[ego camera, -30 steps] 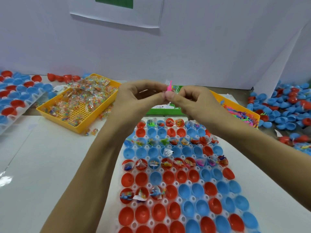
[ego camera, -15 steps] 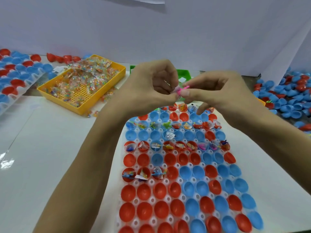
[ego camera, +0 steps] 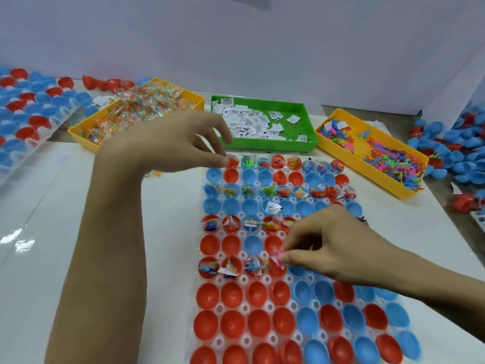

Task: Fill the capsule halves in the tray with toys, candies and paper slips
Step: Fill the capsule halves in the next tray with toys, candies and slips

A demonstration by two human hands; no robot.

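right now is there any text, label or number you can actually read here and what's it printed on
No text is legible.
White paper slips in the green plastic tray: dark print, too small and blurred to read.
Folded white slip in a blue capsule half of the clear tray: print blurred, unreadable.
White slip at the right edge: dark mark, cut off, unreadable.
Capsule halves, yellow trays: no markings visible.

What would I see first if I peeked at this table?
A big tray of red and blue capsule halves fills the middle. The right hand pinches a pink toy over one half. Behind sit a green bin of paper slips and two yellow bins.
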